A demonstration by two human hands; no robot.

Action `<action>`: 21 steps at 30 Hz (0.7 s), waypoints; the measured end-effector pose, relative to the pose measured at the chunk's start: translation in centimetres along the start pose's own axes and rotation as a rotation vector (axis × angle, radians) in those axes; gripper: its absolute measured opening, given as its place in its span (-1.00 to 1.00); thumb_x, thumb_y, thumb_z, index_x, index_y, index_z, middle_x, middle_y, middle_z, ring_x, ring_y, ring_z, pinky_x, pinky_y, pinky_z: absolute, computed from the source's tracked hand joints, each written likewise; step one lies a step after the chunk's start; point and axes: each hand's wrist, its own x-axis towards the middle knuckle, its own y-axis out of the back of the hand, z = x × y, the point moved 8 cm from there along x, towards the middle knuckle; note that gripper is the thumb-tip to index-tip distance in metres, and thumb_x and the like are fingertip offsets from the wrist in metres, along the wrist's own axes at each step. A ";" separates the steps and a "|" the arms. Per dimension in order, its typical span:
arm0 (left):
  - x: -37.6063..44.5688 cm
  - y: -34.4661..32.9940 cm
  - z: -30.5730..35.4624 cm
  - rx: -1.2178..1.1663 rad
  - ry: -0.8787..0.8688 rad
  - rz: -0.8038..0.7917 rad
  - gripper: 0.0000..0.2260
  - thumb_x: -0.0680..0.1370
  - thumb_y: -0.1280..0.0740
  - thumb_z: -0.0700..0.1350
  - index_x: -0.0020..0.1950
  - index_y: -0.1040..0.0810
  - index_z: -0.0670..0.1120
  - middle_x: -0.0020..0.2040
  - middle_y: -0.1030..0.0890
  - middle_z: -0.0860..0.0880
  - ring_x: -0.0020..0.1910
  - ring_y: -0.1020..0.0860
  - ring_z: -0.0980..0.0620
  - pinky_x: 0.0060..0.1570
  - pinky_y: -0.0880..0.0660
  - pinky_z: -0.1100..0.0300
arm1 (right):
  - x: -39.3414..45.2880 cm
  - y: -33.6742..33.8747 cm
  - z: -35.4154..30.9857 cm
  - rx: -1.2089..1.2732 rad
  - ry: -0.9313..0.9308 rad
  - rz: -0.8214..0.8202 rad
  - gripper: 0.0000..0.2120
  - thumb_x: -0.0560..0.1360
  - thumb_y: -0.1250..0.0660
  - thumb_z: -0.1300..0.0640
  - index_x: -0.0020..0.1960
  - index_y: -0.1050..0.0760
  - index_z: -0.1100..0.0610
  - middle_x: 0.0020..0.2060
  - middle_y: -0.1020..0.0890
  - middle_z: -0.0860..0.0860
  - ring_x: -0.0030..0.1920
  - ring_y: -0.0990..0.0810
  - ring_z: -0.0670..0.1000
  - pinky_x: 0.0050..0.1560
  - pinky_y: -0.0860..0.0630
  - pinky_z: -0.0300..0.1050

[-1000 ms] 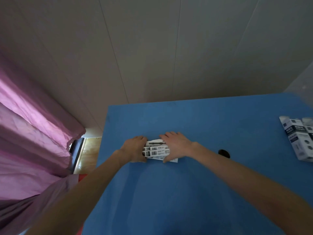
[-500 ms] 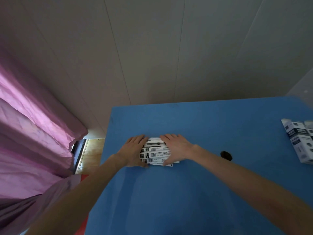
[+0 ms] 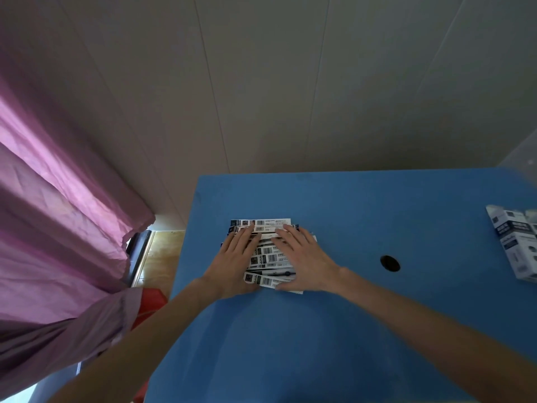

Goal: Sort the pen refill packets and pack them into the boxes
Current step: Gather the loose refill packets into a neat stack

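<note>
A fanned heap of white pen refill packets (image 3: 266, 258) with barcodes lies on the blue table (image 3: 334, 330), left of its middle. My left hand (image 3: 234, 261) lies flat on the heap's left side with fingers straight. My right hand (image 3: 305, 261) lies flat on its right side, fingers spread over the packets. Both hands press down on the heap and hide much of it. White and dark blue boxes (image 3: 515, 242) stand at the table's right edge, far from both hands.
A round black hole (image 3: 390, 263) sits in the table right of my right hand. A pink curtain (image 3: 58, 213) hangs at the left, beside the table's left edge. A pale panelled wall runs behind the table. Something red (image 3: 151, 303) lies below the left edge.
Both hands have flattened and slid apart over the packets. The heap has spread out wider and farther towards the wall.
</note>
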 end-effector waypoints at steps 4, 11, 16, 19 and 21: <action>-1.1 0.2 0.7 0.019 -0.017 0.070 -0.07 0.42 -0.33 0.35 0.64 -0.17 -0.12 0.65 -0.12 -0.16 0.60 -0.16 -0.18 0.57 -0.17 -0.15 | -0.8 -0.8 -0.1 -0.003 -0.015 0.012 -0.01 0.45 -0.24 -0.45 0.64 -0.11 0.16 0.63 -0.11 0.13 0.65 0.04 0.18 0.62 0.09 0.25; -2.3 -0.6 1.6 0.011 0.018 0.074 -0.26 0.43 -0.47 0.15 0.54 -0.35 -0.08 0.56 -0.31 -0.11 0.51 -0.33 -0.13 0.42 -0.39 -0.07 | -2.0 -0.3 -1.1 -0.044 0.041 0.200 -0.37 0.50 -0.39 -0.18 0.43 -0.44 0.15 0.39 -0.47 0.07 0.48 -0.35 0.17 0.52 -0.28 0.20; -2.9 -0.8 2.5 0.002 0.022 0.072 -0.39 0.42 -0.49 0.04 0.44 -0.44 -0.05 0.36 -0.50 -0.04 0.30 -0.51 -0.07 0.21 -0.56 0.00 | -2.9 0.1 -2.3 -0.049 0.047 0.266 -0.45 0.49 -0.44 -0.10 0.38 -0.47 0.14 0.25 -0.55 0.02 0.29 -0.48 0.08 0.37 -0.43 0.05; -3.0 -0.7 2.6 0.018 0.043 0.086 -0.41 0.38 -0.53 0.00 0.38 -0.50 -0.06 0.23 -0.57 -0.01 0.17 -0.56 -0.05 0.12 -0.55 0.05 | -3.1 -0.1 -2.6 -0.033 0.022 0.248 -0.52 0.48 -0.47 -0.06 0.32 -0.51 0.12 0.16 -0.56 0.01 0.18 -0.51 0.05 0.22 -0.53 0.02; -2.8 -0.6 2.7 0.012 0.053 0.081 -0.45 0.34 -0.55 -0.03 0.30 -0.54 -0.06 0.14 -0.58 0.00 0.08 -0.58 -0.06 0.04 -0.56 0.06 | -3.0 -0.4 -2.7 -0.010 0.016 0.216 -0.60 0.50 -0.45 -0.06 0.26 -0.54 0.10 0.11 -0.55 0.01 0.12 -0.51 0.05 0.13 -0.55 0.02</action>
